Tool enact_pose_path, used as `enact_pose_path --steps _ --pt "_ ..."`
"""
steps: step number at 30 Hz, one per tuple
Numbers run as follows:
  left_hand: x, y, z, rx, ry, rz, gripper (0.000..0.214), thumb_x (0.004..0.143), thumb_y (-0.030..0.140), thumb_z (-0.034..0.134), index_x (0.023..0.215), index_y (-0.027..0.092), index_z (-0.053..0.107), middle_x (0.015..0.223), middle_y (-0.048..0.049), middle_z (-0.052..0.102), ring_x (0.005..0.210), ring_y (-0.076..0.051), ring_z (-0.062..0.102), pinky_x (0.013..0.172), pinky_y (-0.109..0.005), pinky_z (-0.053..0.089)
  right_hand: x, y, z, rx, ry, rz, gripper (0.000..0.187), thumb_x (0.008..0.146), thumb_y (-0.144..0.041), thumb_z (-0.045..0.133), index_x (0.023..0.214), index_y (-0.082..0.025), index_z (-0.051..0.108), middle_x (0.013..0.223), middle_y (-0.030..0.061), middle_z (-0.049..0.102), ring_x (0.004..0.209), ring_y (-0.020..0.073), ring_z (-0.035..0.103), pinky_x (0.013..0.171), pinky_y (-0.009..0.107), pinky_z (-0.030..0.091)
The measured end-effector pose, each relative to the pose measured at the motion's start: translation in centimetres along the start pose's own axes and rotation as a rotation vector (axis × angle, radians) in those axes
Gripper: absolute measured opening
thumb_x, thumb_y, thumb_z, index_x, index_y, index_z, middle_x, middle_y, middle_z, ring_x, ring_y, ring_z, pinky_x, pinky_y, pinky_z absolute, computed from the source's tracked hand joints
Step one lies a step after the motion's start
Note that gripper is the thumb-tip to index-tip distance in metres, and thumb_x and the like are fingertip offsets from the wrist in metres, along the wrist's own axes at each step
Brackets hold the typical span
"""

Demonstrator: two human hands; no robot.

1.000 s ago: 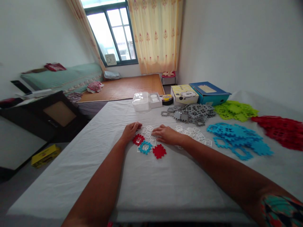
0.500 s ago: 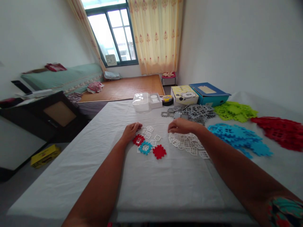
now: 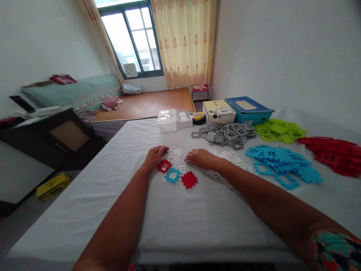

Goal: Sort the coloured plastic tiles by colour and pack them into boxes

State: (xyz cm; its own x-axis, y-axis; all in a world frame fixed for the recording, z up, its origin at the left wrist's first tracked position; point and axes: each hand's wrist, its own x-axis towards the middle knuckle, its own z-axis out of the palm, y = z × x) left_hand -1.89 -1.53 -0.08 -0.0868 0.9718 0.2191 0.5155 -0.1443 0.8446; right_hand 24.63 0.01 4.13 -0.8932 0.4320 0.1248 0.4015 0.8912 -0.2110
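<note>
Single view, head-worn. It looks from above the near edge of the desk (image 3: pixel 203 222), facing forward and angled down. Left hand (image 3: pixel 154 157) and right hand (image 3: pixel 200 158) register near mid-frame, at middle range; window (image 3: pixel 139 43) and yellow curtain (image 3: pixel 184 45) register farthest off, at the upper edge.

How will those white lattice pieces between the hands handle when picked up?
The white lattice pieces look thin and full of openings, so probably light. Their straight outlines suggest some stiffness. Lying flat, they shouldn't roll but may be awkward to lift.

open cloth (image 3: pixel 197 222) nearside, white pieces (image 3: pixel 175 160) beyond
</note>
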Motion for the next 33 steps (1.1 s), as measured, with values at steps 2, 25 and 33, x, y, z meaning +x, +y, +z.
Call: enact_pose_path --steps 2,25,33 --pt "0.0 0.0 0.0 -0.006 -0.006 -0.005 0.057 0.082 0.064 0.045 0.09 0.014 0.071 0.089 -0.01 0.074 0.079 -0.02 0.067 0.074 -0.033 0.053 -0.5 0.4 -1.0 -0.06 0.059 0.145 0.029 0.097 -0.03 0.044 0.098 -0.019 0.07 0.1 0.0089 0.071 0.092 0.0188 0.064 0.079 0.027 0.043" --pt "-1.4 3.8 0.9 0.005 -0.332 0.124 0.044 0.083 0.053 0.053 0.098 0.017 0.073 0.084 -0.007 0.075 0.08 -0.021 0.068 0.075 -0.032 0.052 0.4 0.8 0.7 0.05 0.179 0.128 0.032 0.089 -0.029 0.059 0.118 -0.017 0.062 0.116 0.0118 0.064 0.107 0.0222 0.055 0.092 0.035 0.043" --pt "-0.9 2.5 0.8 -0.062 -0.091 0.013 0.046 0.079 0.057 0.055 0.094 0.016 0.071 0.089 -0.0092 0.074 0.081 -0.022 0.068 0.068 -0.031 0.053 0.9 0.5 1.1 0.1 0.057 0.184 0.025 0.078 -0.02 0.071 0.103 -0.015 0.07 0.103 0.0111 0.068 0.098 0.0218 0.061 0.086 0.031 0.044"
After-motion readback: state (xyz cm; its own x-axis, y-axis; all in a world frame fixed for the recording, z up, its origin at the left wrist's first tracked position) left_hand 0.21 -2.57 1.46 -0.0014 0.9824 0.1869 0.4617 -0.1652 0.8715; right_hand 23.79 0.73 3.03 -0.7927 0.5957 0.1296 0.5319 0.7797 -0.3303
